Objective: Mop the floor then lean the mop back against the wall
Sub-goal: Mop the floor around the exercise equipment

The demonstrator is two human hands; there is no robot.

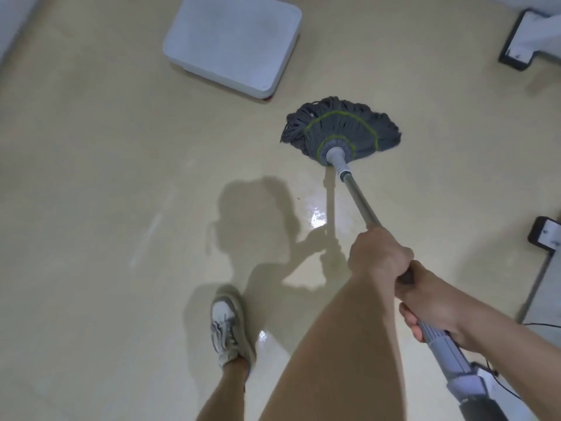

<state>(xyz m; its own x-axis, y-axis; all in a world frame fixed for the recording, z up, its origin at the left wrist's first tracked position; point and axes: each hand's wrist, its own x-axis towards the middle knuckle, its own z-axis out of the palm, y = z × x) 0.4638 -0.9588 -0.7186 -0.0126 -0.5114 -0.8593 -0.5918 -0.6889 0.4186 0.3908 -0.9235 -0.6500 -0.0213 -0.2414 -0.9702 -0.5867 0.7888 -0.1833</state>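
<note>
The beige floor (106, 183) fills the frame, glossy at center. A white box (230, 44) sits at upper center. The mop (340, 129) spreads its grey strands on the floor right of center. Both hands clamp its handle at lower right: left hand (379, 253) ahead, right hand (431, 305) behind. 1 sneaker (230, 326) stands at lower center.

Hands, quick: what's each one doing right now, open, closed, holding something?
Left hand: closed around the mop handle, farther down the metal pole.
Right hand: closed on the same handle, higher up by the grey grip.
</note>
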